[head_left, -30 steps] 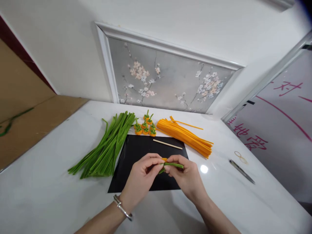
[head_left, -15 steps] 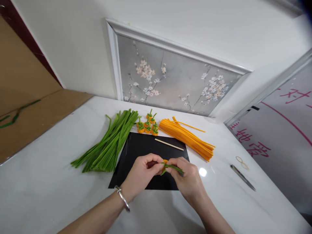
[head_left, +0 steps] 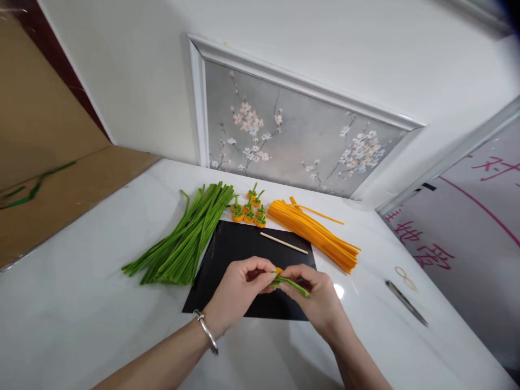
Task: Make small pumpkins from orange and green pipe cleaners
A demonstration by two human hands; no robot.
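Over the front of a black mat (head_left: 227, 260), both hands meet at a small orange piece (head_left: 279, 270), mostly hidden by fingers. My left hand (head_left: 239, 284) is closed, thumb and forefinger pinching the orange piece with its green strand. A green pipe cleaner (head_left: 296, 285) runs from that piece into my right hand (head_left: 314, 292), whose thumb and fingers are closed on it. Behind the mat stand several finished little orange pumpkins (head_left: 248, 208) with green tops and stems. A pale wooden stick (head_left: 283, 242) lies across the mat's back part.
To the left spreads a bundle of green pipe cleaners (head_left: 187, 238); to the right, a bundle of orange pipe cleaners (head_left: 317, 235). Tweezers (head_left: 406, 303) and clear rings (head_left: 405, 277) lie at the far right of the white table (head_left: 81, 303). A framed floral panel (head_left: 284, 135) stands behind.
The green pipe cleaner's free end has swung forward and now shows in front of my right fingers. Both hands stay together at the orange piece; the view has shifted slightly.
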